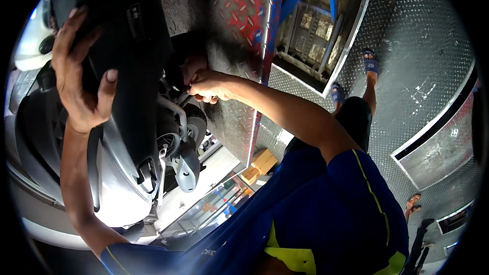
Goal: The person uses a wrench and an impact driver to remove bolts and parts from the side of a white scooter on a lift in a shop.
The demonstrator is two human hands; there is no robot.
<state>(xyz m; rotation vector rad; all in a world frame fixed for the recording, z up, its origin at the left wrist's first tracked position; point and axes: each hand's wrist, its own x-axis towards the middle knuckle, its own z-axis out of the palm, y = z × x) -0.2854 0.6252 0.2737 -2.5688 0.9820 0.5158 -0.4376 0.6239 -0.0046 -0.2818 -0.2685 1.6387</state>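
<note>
The motorcycle with the glossy silver side panel [119,193] and the long black upper part [133,76] lies before the person, on the left side of the view, beside a raised patterned metal platform with worn red paint [248,12]. The left hand [84,84] is over the black part, its fingers spread wide; I cannot tell whether the palm presses on it. The right hand [208,85] has its fingers curled in, at the dark underside; what they pinch, if anything, is hidden.

I judge the motorcycle heavy and stiff as a whole, and its panel smooth, slippery and easy to scratch. The curved silver metal tube [180,114] looks rigid, so it seems a firmer place to take hold than the panel. This tube is just below the right hand, while the silver panel stretches below the left hand.
</note>
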